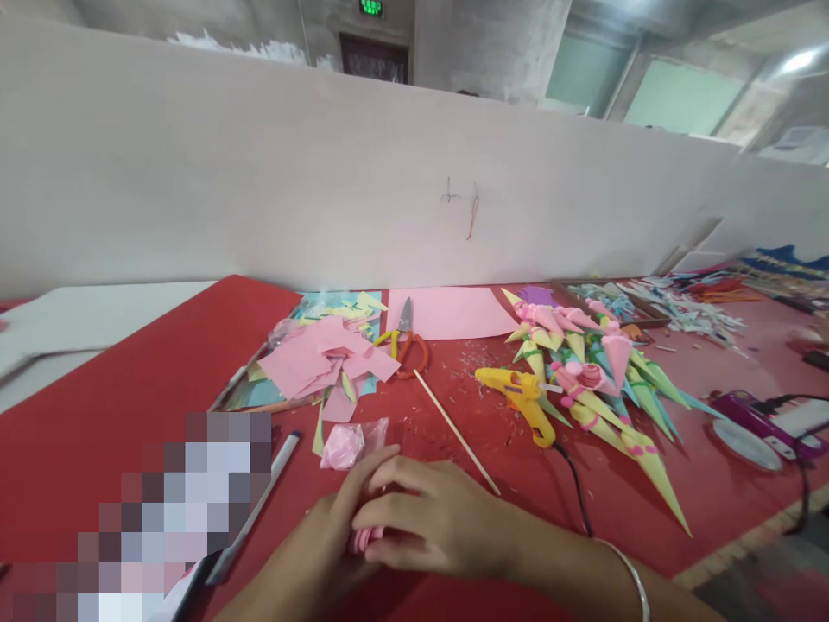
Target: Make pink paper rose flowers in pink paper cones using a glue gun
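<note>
Low in the head view, my left hand point(330, 527) and my right hand point(446, 514) come together around a small pink ridged roll point(366, 540). Only its layered edge shows between the fingers; the rest is covered. My right fingers bend over it from above, and my left hand cups it from the other side. Just beyond my fingertips lies a clear plastic bag point(343, 445) with something soft and pink inside. A thin wooden stick point(457, 432) rests on the red table past my right hand. To its right is a yellow glue gun point(518, 397) with a black cord.
Scissors point(408, 341) lie beside pink paper scraps point(324, 363). At the right is a pile of pink, yellow and green paper cones point(602, 371), near a purple power strip point(764, 423). A pale partition point(291, 181) closes off the back. A marker point(285, 453) lies left.
</note>
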A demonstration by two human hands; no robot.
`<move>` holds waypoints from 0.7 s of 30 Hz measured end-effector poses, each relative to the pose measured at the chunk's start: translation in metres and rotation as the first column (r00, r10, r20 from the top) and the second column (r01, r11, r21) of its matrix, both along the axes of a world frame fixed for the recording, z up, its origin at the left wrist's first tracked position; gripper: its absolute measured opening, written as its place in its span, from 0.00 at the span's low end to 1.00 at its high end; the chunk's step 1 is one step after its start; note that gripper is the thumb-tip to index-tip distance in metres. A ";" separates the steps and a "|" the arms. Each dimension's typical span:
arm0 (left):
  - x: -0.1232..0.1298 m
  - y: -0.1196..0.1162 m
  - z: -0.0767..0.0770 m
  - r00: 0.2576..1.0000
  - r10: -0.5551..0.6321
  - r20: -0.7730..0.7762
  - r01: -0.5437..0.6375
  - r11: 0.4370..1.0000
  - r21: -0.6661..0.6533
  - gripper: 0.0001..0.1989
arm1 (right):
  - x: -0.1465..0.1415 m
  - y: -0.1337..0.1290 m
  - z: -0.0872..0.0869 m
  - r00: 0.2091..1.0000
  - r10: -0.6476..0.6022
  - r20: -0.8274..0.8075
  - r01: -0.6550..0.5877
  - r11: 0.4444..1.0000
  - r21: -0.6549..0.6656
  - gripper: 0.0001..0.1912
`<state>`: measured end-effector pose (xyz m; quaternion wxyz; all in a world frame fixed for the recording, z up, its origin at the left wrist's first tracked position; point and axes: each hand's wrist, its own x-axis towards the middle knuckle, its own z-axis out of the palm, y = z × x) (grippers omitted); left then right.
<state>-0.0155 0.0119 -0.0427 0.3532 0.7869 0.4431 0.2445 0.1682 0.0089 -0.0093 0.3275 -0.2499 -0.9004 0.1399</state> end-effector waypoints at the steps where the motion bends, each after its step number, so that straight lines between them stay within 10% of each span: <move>1: 0.001 -0.001 0.002 1.000 -0.007 0.006 0.007 1.000 -0.018 0.33 | 0.001 0.000 0.000 1.000 0.003 -0.017 -0.003 1.000 -0.013 0.14; 21: -0.002 0.004 0.019 0.995 -0.090 0.036 0.093 0.991 -0.091 0.29 | 0.001 0.000 -0.001 0.995 -0.009 -0.096 -0.014 0.970 -0.243 0.13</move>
